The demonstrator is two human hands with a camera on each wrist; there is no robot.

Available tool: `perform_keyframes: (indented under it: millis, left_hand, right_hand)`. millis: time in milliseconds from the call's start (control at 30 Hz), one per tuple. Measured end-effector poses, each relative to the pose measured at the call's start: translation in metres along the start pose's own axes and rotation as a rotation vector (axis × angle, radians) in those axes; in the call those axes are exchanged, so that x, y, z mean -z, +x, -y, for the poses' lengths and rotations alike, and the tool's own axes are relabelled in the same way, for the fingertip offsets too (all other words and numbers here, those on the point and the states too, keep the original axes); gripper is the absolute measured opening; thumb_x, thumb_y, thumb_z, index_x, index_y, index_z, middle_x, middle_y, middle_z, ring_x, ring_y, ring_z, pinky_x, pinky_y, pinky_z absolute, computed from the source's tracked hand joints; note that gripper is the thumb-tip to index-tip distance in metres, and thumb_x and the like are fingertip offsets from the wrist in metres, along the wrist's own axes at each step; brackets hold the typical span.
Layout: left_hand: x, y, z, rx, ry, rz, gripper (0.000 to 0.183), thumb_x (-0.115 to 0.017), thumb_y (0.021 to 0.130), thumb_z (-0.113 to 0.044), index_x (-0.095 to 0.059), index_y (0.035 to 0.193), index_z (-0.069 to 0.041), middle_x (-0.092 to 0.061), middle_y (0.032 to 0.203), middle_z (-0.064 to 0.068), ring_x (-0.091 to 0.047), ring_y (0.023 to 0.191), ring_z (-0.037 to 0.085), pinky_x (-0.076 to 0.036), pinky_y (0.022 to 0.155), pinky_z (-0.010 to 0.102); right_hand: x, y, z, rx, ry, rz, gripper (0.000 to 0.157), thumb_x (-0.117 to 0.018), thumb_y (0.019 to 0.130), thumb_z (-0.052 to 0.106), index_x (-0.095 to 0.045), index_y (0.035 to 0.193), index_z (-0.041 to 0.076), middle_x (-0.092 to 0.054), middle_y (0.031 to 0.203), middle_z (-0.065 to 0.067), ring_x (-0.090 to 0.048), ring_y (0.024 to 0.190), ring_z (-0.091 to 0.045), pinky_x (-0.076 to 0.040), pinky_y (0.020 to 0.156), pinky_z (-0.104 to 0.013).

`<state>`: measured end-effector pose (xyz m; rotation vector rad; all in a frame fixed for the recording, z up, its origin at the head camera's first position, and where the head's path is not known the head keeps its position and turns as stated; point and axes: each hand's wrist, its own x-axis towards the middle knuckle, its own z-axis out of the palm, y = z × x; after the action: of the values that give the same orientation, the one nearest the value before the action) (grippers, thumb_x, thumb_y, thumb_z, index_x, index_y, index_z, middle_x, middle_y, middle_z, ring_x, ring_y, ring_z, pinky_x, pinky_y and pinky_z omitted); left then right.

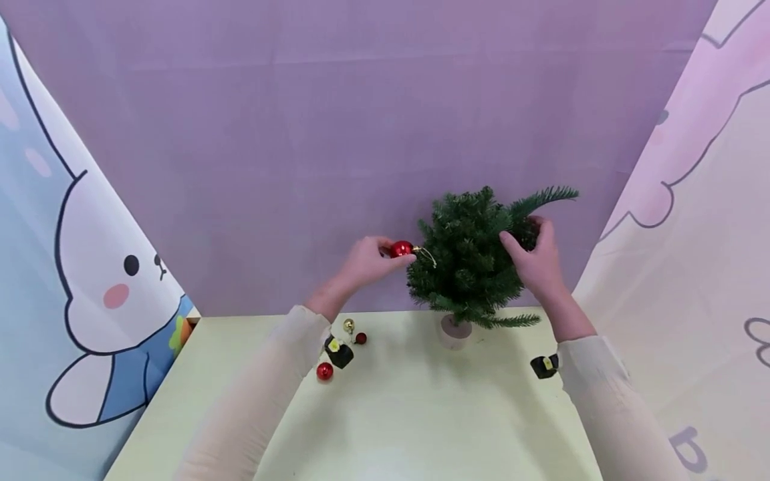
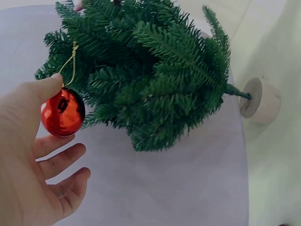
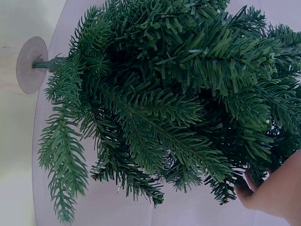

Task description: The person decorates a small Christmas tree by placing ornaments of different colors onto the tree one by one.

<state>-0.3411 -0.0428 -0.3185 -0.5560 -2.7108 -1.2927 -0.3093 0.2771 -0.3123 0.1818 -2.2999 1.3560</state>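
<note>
My left hand point(image 1: 373, 259) holds a shiny red Christmas bauble point(image 1: 401, 249) between thumb and fingers, just left of a small artificial Christmas tree point(image 1: 469, 254). From the bauble's gold cap, a gold string loop point(image 2: 74, 59) reaches up against the needles in the left wrist view. The tree stands on the table in a pale round base point(image 1: 455, 332). On its right side, my right hand point(image 1: 538, 260) has thumb and fingers curled round an outer branch; foliage hides some fingertips. That hand shows at the lower right corner of the right wrist view, against the needles.
A red bauble point(image 1: 325, 371), a small dark red ball point(image 1: 361, 339) and a gold ball point(image 1: 349, 325) lie on the pale table point(image 1: 421, 414) near the left forearm. Behind the tree hangs a purple cloth point(image 1: 301, 167). Printed cartoon curtains point(image 1: 120, 300) flank both sides.
</note>
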Motion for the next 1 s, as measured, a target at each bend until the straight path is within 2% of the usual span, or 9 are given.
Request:
perform_keyframes:
  millis: [100, 200, 333, 400, 433, 500, 600, 767, 1000]
  left_hand:
    - [-0.012, 0.0, 0.003, 0.011, -0.053, -0.026, 0.052, -0.071, 0.081, -0.058, -0.068, 0.103, -0.012, -0.065, 0.088, 0.001, -0.059, 0.079, 0.018, -0.05, 0.06, 0.032]
    - [-0.02, 0.001, 0.003, 0.023, -0.083, -0.053, 0.054, -0.069, 0.082, -0.059, -0.068, 0.105, -0.011, -0.065, 0.088, 0.001, -0.06, 0.079, 0.017, -0.05, 0.06, 0.032]
    - [-0.027, 0.003, 0.004, 0.039, -0.102, -0.054, 0.056, -0.068, 0.082, -0.061, -0.068, 0.107, -0.011, -0.065, 0.089, 0.001, -0.06, 0.079, 0.017, -0.051, 0.061, 0.032]
    - [-0.029, 0.005, 0.004, 0.035, -0.115, -0.058, 0.057, -0.067, 0.082, -0.061, -0.068, 0.108, -0.01, -0.065, 0.089, 0.001, -0.06, 0.079, 0.018, -0.05, 0.061, 0.032]
    - [-0.03, 0.006, 0.004, 0.036, -0.121, -0.06, 0.058, -0.067, 0.082, -0.062, -0.068, 0.108, -0.01, -0.065, 0.09, 0.001, -0.06, 0.079, 0.018, -0.05, 0.061, 0.032]
    - [-0.032, 0.008, 0.005, 0.036, -0.135, -0.071, 0.058, -0.067, 0.082, -0.062, -0.068, 0.109, -0.01, -0.065, 0.091, 0.002, -0.06, 0.079, 0.018, -0.05, 0.062, 0.032]
    - [-0.033, 0.011, 0.004, 0.047, -0.146, -0.074, 0.059, -0.066, 0.082, -0.063, -0.067, 0.109, -0.011, -0.065, 0.092, 0.001, -0.06, 0.08, 0.018, -0.049, 0.062, 0.033]
    - [-0.035, 0.013, 0.001, 0.032, -0.183, -0.079, 0.056, -0.066, 0.081, -0.064, -0.068, 0.104, -0.013, -0.065, 0.093, 0.001, -0.059, 0.081, 0.019, -0.049, 0.063, 0.034]
    - [-0.035, 0.011, -0.007, 0.029, -0.236, -0.1, 0.055, -0.065, 0.08, -0.066, -0.069, 0.095, -0.014, -0.066, 0.091, 0.002, -0.057, 0.079, 0.02, -0.047, 0.063, 0.034]
  right_hand:
    - [-0.002, -0.002, -0.008, 0.059, 0.032, -0.046, 0.077, -0.055, 0.095, 0.048, -0.021, 0.149, 0.006, -0.027, 0.148, -0.019, -0.026, 0.136, -0.034, -0.024, 0.107, -0.056]
    - [-0.005, -0.006, -0.011, 0.176, 0.05, -0.169, 0.068, -0.057, 0.096, 0.039, -0.027, 0.146, 0.004, -0.032, 0.144, -0.015, -0.03, 0.132, -0.029, -0.027, 0.107, -0.047]
    - [-0.01, -0.023, 0.005, 0.476, -0.024, -0.385, 0.055, -0.065, 0.087, 0.028, -0.05, 0.129, -0.004, -0.049, 0.131, -0.017, -0.042, 0.123, -0.03, -0.031, 0.102, -0.042]
    - [-0.012, -0.031, 0.019, 0.623, -0.078, -0.421, 0.048, -0.066, 0.083, 0.026, -0.058, 0.117, -0.007, -0.056, 0.123, -0.021, -0.047, 0.118, -0.033, -0.034, 0.099, -0.045]
    - [-0.013, -0.034, 0.026, 0.68, -0.098, -0.405, 0.045, -0.065, 0.083, 0.025, -0.06, 0.113, -0.008, -0.057, 0.12, -0.022, -0.049, 0.117, -0.034, -0.035, 0.099, -0.046]
    - [-0.015, -0.04, 0.038, 0.739, -0.13, -0.33, 0.04, -0.064, 0.085, 0.024, -0.062, 0.11, -0.007, -0.059, 0.118, -0.022, -0.051, 0.116, -0.034, -0.037, 0.097, -0.048]
    - [-0.018, -0.044, 0.048, 0.745, -0.185, -0.227, 0.035, -0.064, 0.087, 0.022, -0.063, 0.111, -0.004, -0.058, 0.12, -0.019, -0.051, 0.117, -0.033, -0.039, 0.096, -0.049]
    - [-0.022, -0.042, 0.048, 0.742, -0.25, -0.202, 0.029, -0.069, 0.085, 0.015, -0.065, 0.108, -0.002, -0.06, 0.115, -0.017, -0.053, 0.111, -0.035, -0.041, 0.092, -0.05]
    - [-0.032, -0.042, 0.046, 0.82, -0.281, -0.112, 0.018, -0.071, 0.085, 0.017, -0.07, 0.096, 0.002, -0.066, 0.101, -0.01, -0.055, 0.099, -0.03, -0.043, 0.087, -0.044]
